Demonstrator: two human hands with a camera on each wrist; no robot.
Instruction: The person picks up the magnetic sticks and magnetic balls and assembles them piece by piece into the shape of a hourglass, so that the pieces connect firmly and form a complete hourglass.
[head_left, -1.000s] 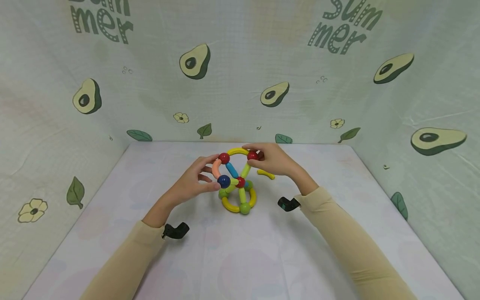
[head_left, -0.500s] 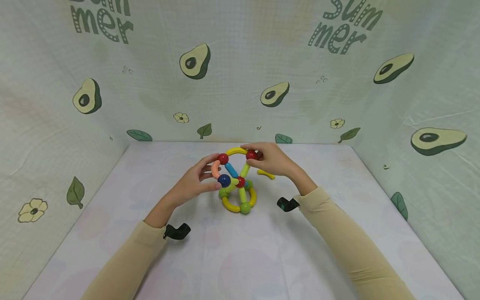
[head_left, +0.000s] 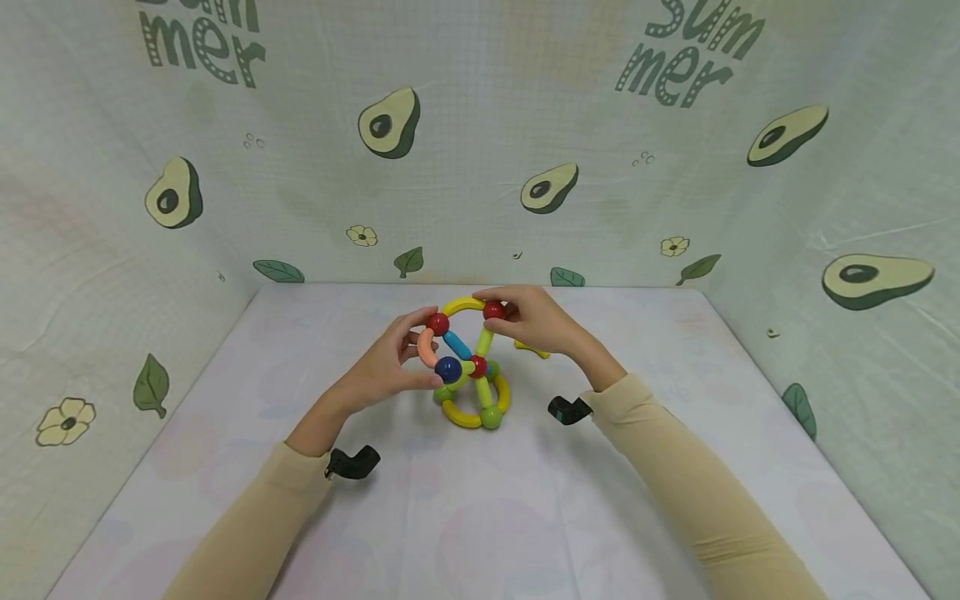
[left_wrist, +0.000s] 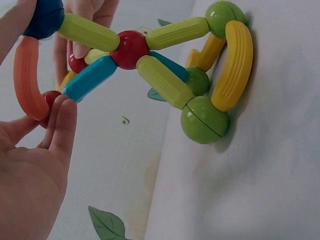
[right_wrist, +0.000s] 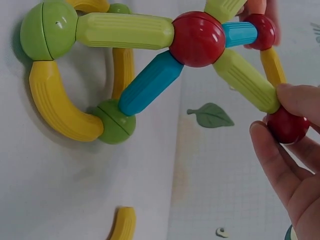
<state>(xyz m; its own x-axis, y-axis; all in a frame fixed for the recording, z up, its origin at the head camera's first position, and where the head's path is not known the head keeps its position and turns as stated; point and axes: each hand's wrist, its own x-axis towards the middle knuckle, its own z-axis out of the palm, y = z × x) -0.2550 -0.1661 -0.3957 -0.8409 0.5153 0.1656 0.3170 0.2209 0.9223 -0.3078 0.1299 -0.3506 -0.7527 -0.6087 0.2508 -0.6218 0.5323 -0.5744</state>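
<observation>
A magnetic ball-and-stick model (head_left: 477,367) stands on the table on its lower ring of green balls and curved yellow sticks (left_wrist: 237,65). Straight lime and blue sticks meet at a central red ball (left_wrist: 130,50) and spread up to the upper ring. My left hand (head_left: 381,360) holds that ring's left side, thumb on a dark blue ball (head_left: 447,369), fingers at a red ball (head_left: 438,323), with a curved coral stick (left_wrist: 29,77) between the balls. On the upper right, my right hand (head_left: 536,318) pinches another red ball (right_wrist: 289,125) between thumb and fingers. A curved yellow stick (head_left: 462,305) bridges both red balls.
A loose curved yellow stick (head_left: 532,350) lies on the table behind the right wrist, partly covered in the head view. Beyond the table's back edge hangs a printed cloth (head_left: 480,167), with cloth sides to left and right. Both wrists carry small black cameras (head_left: 352,462).
The model's upper ring has leaned slightly leftward. My right hand has shifted left with its red ball, and the left hand keeps its hold. The loose stick is slightly more covered.
</observation>
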